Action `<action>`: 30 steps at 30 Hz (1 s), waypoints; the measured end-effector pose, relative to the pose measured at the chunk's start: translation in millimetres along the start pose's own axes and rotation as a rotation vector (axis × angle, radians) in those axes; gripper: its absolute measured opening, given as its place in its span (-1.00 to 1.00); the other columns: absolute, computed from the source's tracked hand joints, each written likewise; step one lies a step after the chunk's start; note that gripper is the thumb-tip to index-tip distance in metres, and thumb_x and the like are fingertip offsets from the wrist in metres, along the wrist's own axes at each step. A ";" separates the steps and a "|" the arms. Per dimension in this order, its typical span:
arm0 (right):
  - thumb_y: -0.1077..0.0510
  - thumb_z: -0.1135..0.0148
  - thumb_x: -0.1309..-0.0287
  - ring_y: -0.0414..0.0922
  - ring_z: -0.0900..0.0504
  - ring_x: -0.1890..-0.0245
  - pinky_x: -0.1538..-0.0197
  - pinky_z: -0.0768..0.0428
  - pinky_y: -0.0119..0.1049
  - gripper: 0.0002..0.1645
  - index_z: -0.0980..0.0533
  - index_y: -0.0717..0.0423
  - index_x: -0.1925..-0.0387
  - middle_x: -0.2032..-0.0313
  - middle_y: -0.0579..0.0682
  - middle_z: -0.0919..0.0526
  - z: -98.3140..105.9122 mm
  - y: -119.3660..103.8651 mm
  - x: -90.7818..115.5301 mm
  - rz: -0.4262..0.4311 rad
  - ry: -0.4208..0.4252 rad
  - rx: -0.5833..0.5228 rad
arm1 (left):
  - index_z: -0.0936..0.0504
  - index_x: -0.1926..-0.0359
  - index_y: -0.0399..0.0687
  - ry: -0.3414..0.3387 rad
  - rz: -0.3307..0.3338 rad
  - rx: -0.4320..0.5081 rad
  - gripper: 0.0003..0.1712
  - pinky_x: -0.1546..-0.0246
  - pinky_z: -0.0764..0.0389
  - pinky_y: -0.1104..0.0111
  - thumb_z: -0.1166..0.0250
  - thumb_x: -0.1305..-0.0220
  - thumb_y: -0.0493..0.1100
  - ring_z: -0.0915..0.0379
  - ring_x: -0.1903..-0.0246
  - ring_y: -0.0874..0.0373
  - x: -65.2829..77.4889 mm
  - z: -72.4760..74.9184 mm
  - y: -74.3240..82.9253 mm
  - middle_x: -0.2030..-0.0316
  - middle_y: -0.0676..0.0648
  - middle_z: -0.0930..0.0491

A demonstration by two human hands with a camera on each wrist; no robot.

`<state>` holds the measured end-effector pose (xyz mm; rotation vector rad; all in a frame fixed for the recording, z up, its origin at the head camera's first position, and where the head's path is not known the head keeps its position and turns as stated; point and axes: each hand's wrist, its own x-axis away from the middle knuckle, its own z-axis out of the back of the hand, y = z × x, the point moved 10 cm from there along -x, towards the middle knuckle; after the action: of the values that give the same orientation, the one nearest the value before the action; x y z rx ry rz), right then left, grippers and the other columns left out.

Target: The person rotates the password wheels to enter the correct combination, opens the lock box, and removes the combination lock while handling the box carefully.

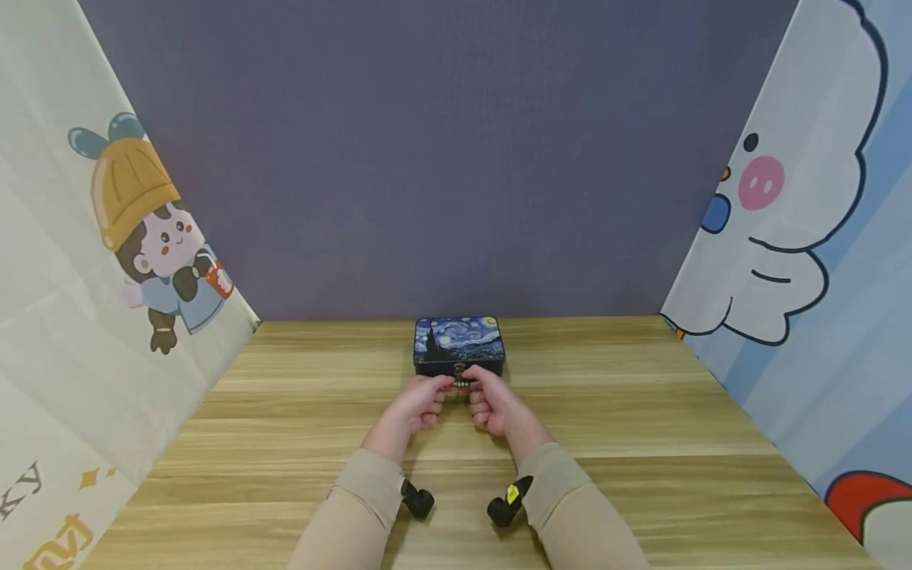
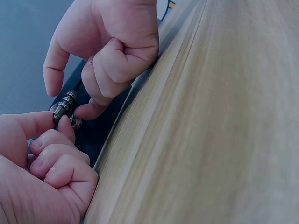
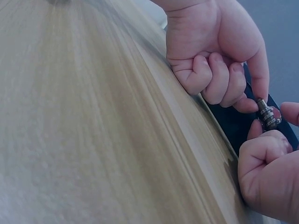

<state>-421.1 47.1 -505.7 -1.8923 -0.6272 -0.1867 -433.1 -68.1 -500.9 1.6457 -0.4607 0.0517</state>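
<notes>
Head view set one shallow, round-cornered box (image 1: 459, 339) against the back edge of the bench (image 1: 627, 396), about midway between its two far corners. Its smooth top bore swirling blue-and-yellow artwork; its sides were dark. One small metal padlock (image 2: 65, 104), a ridged cylinder of stacked rings, sat at the box's front by one metal clasp (image 1: 459, 369). Two bare hands met there: the left hand (image 1: 420, 402) pinched one end of the padlock between thumb and forefinger, the right hand (image 1: 499, 404) pinched the other likewise, and both hands' remaining fingers were curled in. Two beige sleeves (image 1: 356, 499), each with one black device (image 1: 419, 500) at the cuff, crossed the streaky wood. One plain grey-purple panel (image 1: 442, 158) rose behind; two creased panels (image 1: 43, 198) with cartoon prints flanked the bench's side edges
</notes>
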 end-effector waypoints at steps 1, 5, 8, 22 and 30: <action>0.01 -0.19 -0.16 -0.37 -0.03 0.82 0.74 0.00 -0.51 -0.72 -0.37 0.14 0.37 0.74 -0.28 -0.09 -0.5 -0.1 0.1 0.000 -0.001 0.002 | -0.50 0.34 -0.15 0.000 -0.001 0.000 -0.74 0.77 -0.01 0.47 -0.19 -0.43 -0.07 0.12 0.76 0.32 -0.2 0.1 0.1 0.69 0.14 -0.11; 0.03 -0.20 -0.15 -0.37 -0.03 0.81 0.74 -0.01 -0.51 -0.74 -0.36 0.11 0.40 0.74 -0.28 -0.10 -2.0 -0.5 0.0 -0.001 0.000 0.007 | -0.51 0.33 -0.16 0.003 -0.003 -0.002 -0.74 0.77 0.00 0.47 -0.19 -0.43 -0.07 0.11 0.77 0.33 -0.3 0.5 0.4 0.69 0.14 -0.12; 0.04 -0.20 -0.13 -0.37 -0.04 0.81 0.74 -0.01 -0.52 -0.75 -0.35 0.09 0.41 0.74 -0.28 -0.10 -2.6 -0.3 -0.5 -0.002 0.001 0.014 | -0.51 0.31 -0.18 0.003 -0.003 0.000 -0.74 0.77 0.00 0.47 -0.20 -0.43 -0.07 0.11 0.76 0.33 0.3 0.3 0.8 0.69 0.14 -0.13; 0.10 -0.18 -0.07 -0.35 -0.05 0.80 0.74 -0.05 -0.51 -0.76 -0.32 -0.01 0.60 0.74 -0.26 -0.10 -2.8 1.4 -2.3 -0.002 0.006 0.046 | -0.51 0.27 -0.25 -0.003 0.000 -0.004 -0.71 0.77 0.01 0.47 -0.18 -0.44 -0.07 0.12 0.76 0.32 3.7 -1.9 1.7 0.69 0.14 -0.11; 0.14 -0.16 -0.05 -0.36 -0.04 0.80 0.75 -0.04 -0.51 -0.76 -0.32 -0.03 0.64 0.74 -0.26 -0.11 -5.5 -0.4 -1.0 0.009 0.009 0.063 | -0.53 0.23 -0.28 0.006 0.000 -0.019 -0.68 0.77 0.01 0.48 -0.18 -0.46 -0.05 0.12 0.75 0.32 4.8 -1.5 2.6 0.69 0.15 -0.11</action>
<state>-421.3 42.0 -503.5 -1.8327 -0.6113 -0.1680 -429.2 -68.0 -496.8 1.6269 -0.4561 0.0522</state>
